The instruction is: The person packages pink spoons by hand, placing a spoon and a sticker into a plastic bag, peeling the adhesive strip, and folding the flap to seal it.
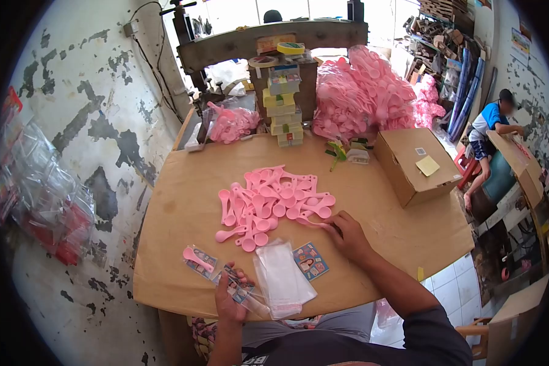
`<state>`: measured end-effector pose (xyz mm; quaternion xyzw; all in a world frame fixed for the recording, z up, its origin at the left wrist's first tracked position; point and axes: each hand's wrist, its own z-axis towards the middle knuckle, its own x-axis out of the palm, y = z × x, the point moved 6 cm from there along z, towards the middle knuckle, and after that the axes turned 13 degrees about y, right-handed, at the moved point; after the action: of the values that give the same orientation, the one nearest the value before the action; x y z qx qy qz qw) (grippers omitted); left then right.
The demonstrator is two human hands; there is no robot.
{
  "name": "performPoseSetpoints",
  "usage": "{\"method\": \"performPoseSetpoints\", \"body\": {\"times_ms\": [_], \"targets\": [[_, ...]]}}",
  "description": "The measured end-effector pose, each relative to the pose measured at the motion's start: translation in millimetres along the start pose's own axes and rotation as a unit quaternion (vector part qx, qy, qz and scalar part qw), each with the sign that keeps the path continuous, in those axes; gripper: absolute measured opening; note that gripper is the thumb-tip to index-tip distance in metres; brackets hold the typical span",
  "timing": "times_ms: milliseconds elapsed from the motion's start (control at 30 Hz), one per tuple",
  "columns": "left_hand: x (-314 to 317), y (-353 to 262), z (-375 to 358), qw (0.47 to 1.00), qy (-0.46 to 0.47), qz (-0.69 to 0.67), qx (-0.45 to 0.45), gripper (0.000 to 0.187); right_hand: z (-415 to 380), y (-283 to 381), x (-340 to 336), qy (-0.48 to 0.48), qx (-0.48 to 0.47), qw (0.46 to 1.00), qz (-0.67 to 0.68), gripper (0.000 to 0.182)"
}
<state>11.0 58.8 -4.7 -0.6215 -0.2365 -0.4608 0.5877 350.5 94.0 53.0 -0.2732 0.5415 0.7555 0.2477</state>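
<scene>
Cardboard-topped table (177, 201) w/ pink spoons (271, 204) piled at center. Right hand (346, 235), 3 o'clock of pile, fingers pinching one spoon. Left hand (229, 299), 7 o'clock, gripping clear packet (232, 287); plastic bags (282, 277) just beside.

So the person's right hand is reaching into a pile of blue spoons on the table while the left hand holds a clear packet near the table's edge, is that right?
Not quite. The spoons are pink, not blue. The head view shows the right hand at the edge of that pink pile on the table, while the left hand holds a clear packet near the table's front edge, as you said.
</scene>
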Motion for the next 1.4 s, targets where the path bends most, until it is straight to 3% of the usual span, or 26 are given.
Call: {"method": "performPoseSetpoints", "body": {"times_ms": [1200,1400], "targets": [[-5,1,-2,0.999,-0.040,0.012,0.016,0.040,-1,-4,-2,-0.006,0.000,0.997,0.074,0.018],[8,-3,2,1.000,-0.007,0.018,0.020,0.040,1,-1,-1,-0.014,0.008,0.997,0.076,0.018]]}}
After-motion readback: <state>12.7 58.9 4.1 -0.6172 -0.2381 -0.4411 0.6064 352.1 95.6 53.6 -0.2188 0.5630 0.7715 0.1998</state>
